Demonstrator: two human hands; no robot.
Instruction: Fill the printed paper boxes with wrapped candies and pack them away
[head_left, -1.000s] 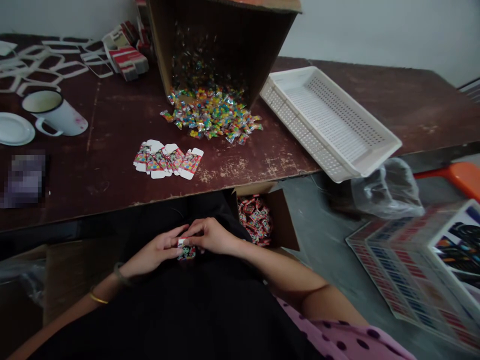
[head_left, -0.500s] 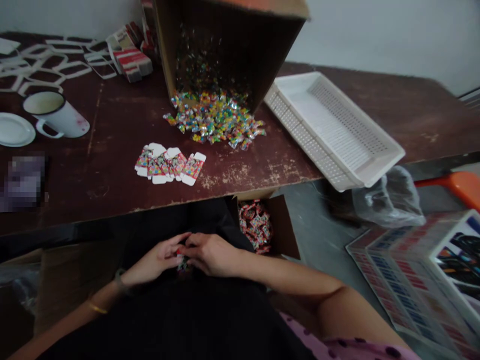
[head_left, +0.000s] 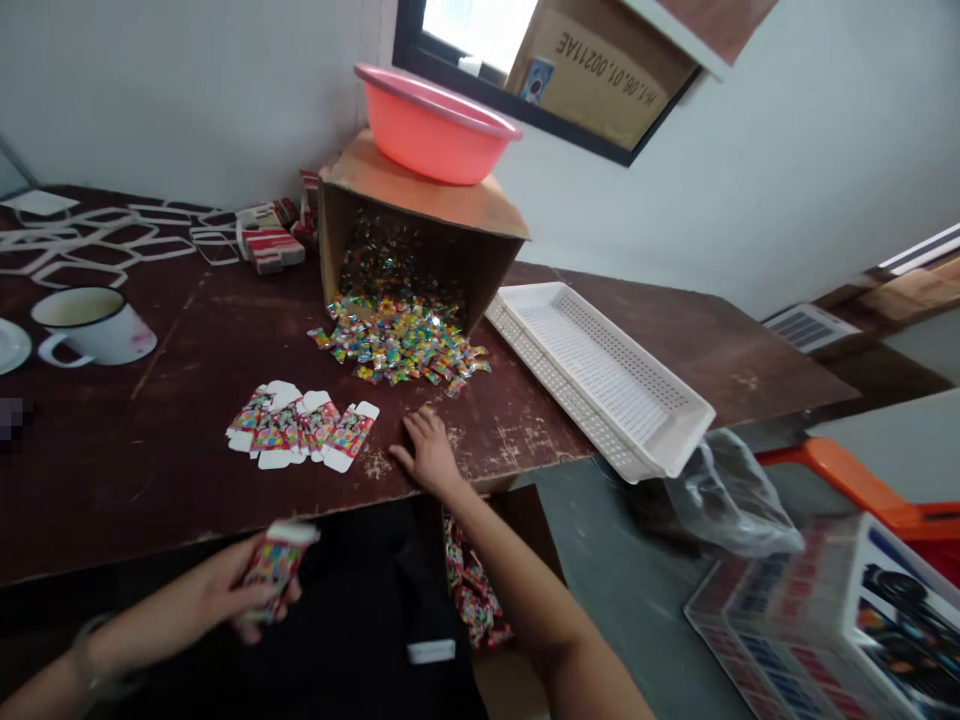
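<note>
My left hand [head_left: 229, 595] holds a small printed carton [head_left: 276, 562] below the table's front edge, fingers wrapped round it. My right hand [head_left: 427, 452] lies on the brown table [head_left: 150, 470] near its front edge, fingers partly curled, nothing visible in it. It sits just right of a fanned stack of flat printed cartons [head_left: 300, 432] and below a heap of colourful wrapped candies [head_left: 401, 340] spilling from a tipped cardboard box [head_left: 420, 240].
A pink basin [head_left: 431, 125] rests on the tipped box. A white perforated tray [head_left: 600, 375] overhangs the table edge at right. A white mug [head_left: 90, 325] stands at left. Under the table an open box holds filled cartons [head_left: 476, 590]. Printed boxes [head_left: 825, 620] lie at lower right.
The view has tilted up. My hands have parted: the right rose from my lap onto the table, and the left moved left, keeping the small carton.
</note>
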